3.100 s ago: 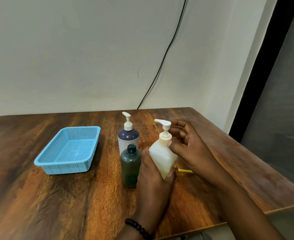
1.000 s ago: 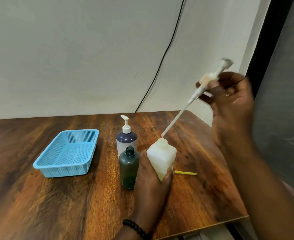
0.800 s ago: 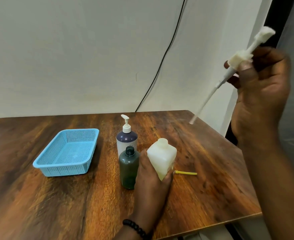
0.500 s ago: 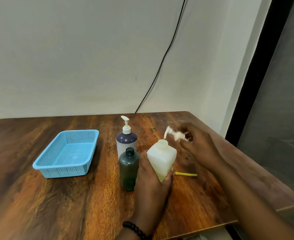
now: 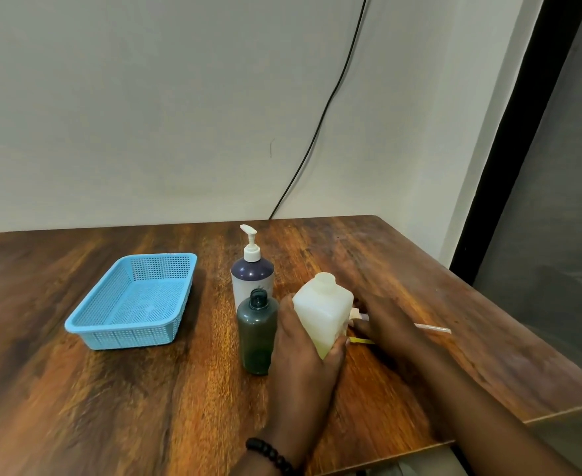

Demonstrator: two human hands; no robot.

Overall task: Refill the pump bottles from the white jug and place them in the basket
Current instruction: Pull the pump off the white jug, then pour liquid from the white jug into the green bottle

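My left hand grips a white square bottle standing upright on the wooden table, its neck open with no pump on it. My right hand rests low on the table just right of the bottle, fingers over the removed white pump, which lies flat with its dip tube pointing right. A white pump bottle with a dark purple top stands behind a dark green capped bottle, both left of the white bottle. The blue mesh basket sits further left, holding nothing.
A thin yellow stick lies on the table under my right hand. The table's right edge and near edge are close. A black cable runs down the wall behind.
My right hand unscrewed the pump, lifted it high out of the white bottle, then brought it down to the table right of the bottle. My left hand kept its hold.
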